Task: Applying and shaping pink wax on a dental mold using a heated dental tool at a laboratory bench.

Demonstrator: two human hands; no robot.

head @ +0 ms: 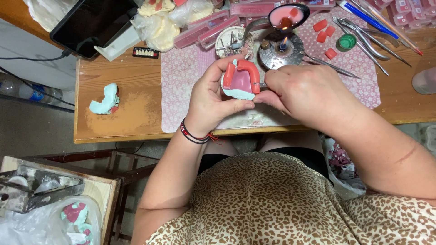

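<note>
Both hands meet over the patterned mat [181,77] at the desk's front edge. Left hand [210,97] cups a pale green dental cast [240,80] with pink base and red-orange wax rim, fingers curled round its left side, thumb under it. Right hand [305,93] pinches against the cast's right edge; a thin metal tip shows there, rest hidden.

Containers: long-handled spoon [286,16] holding melted pink wax over a small lit burner [282,51]; round metal dish [231,41] with small tools in it; small green pot [346,42]; pink flat boxes [206,29], contents unclear.

Counts: four loose red wax blocks [325,31] on the mat; one second green arch-shaped cast [105,100] on bare wood, left, well apart; one black strip of white teeth [146,52]; several steel instruments [368,34] at right.

Wooden desk [122,118], worn patch. Black tablet [91,20] upper left.
</note>
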